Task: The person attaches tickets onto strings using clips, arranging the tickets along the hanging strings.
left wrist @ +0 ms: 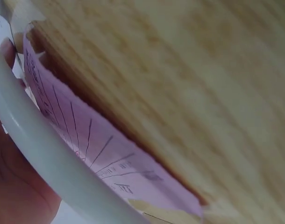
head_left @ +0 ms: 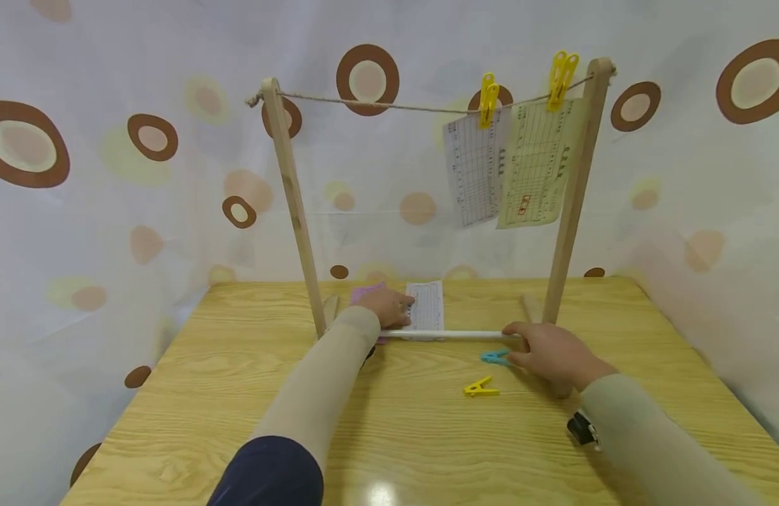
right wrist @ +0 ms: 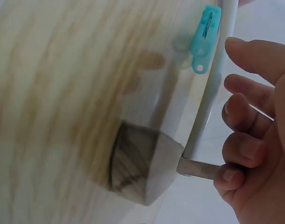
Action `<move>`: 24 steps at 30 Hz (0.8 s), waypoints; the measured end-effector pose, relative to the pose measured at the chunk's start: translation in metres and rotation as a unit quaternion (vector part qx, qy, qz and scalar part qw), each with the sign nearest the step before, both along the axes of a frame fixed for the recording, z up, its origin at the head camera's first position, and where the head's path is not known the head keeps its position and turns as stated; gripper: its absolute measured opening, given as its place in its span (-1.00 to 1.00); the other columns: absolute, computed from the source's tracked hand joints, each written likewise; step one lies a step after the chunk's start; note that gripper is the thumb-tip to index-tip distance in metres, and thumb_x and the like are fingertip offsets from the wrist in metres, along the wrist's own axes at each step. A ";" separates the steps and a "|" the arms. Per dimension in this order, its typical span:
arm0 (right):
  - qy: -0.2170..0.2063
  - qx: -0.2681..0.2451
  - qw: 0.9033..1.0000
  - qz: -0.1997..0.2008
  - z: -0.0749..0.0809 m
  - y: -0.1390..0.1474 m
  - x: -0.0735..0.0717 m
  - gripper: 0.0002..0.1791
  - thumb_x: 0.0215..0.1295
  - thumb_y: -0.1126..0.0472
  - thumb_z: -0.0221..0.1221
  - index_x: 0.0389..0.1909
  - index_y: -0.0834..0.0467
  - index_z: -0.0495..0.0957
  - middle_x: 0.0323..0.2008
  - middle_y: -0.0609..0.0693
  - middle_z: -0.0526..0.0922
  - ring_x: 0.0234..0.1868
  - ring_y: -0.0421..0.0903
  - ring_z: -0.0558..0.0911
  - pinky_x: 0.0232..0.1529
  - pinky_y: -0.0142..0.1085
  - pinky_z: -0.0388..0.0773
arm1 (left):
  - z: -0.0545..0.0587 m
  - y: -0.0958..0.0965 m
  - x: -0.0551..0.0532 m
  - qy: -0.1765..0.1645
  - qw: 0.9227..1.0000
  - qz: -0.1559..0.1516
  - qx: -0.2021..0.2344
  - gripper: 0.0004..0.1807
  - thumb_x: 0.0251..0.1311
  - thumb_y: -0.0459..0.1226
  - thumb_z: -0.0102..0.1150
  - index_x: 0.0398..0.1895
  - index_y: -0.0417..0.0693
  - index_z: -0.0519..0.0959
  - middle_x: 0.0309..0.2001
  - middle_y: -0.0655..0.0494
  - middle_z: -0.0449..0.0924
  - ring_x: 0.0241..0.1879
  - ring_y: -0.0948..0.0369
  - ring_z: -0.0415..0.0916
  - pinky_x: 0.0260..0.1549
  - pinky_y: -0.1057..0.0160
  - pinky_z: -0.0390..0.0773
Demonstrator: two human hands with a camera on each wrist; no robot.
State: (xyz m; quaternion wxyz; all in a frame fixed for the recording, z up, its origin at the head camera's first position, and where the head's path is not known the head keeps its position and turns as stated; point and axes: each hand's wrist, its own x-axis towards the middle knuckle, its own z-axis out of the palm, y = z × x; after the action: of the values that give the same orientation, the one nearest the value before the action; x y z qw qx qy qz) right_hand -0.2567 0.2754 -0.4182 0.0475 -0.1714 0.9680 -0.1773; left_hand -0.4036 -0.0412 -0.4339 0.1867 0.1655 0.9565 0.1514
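Note:
My left hand reaches over the white rod at the foot of a wooden stand, its fingers at the edge of a printed white slip. A pink slip lies partly under that hand, its near edge lifted off the table in the left wrist view. Close to the rod's right end is my right hand, fingers loosely bent around nothing. Just left of its fingertips lies a blue clothespin. A yellow clothespin lies nearer to me.
Wooden posts on both sides carry a string. Two yellow clothespins hold a white slip and a yellowish slip toward the right post. A patterned cloth hangs behind the wooden table.

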 end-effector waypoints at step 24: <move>0.011 0.040 0.999 0.023 -0.016 0.002 0.003 -0.57 0.34 0.04 0.31 0.18 0.10 0.62 -0.13 -0.01 0.70 -0.21 -0.09 0.63 -0.13 0.06 0.58 | 0.025 -0.010 0.037 0.089 0.983 -0.160 -0.024 -0.56 0.40 0.07 0.15 0.21 0.12 0.66 0.11 0.21 0.65 0.07 0.21 0.56 0.07 0.18 0.51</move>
State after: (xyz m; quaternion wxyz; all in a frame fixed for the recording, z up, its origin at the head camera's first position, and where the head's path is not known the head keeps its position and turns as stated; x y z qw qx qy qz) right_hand -0.2535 0.2776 -0.4347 0.0476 -0.1939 0.9704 -0.1356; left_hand -0.3668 -0.0511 -0.4094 0.1269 0.3248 0.9337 0.0809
